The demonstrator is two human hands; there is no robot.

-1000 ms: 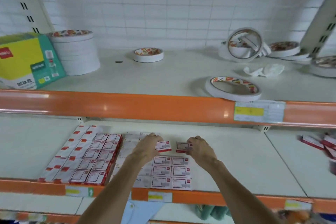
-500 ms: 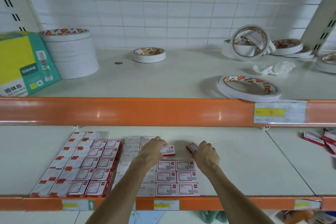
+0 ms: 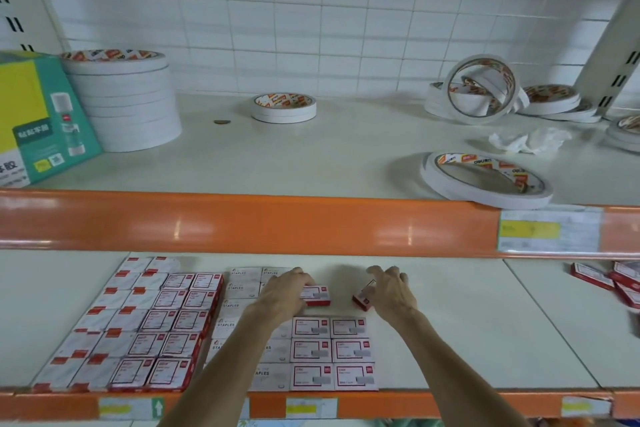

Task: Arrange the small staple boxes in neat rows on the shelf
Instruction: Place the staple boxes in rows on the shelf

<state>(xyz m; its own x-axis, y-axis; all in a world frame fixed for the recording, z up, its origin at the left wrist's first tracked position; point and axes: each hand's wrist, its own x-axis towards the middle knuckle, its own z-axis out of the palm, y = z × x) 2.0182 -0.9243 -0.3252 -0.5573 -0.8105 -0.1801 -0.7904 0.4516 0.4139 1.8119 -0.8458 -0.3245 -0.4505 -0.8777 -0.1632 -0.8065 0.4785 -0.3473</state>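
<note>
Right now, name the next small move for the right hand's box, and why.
Probably turn the tilted staple box in the right hand flat and square, then set it beside the flat staple box the left hand holds. That one lies flat behind the left column of red-framed rows; the spot behind the right column is bare.

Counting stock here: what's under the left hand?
A red-and-white staple box shows from under the left hand, its left part covered. Whether more lies under the palm cannot be seen.

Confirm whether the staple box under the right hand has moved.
Yes: the staple box tilted up and shifted right, judged against the arranged rows in front.
</note>
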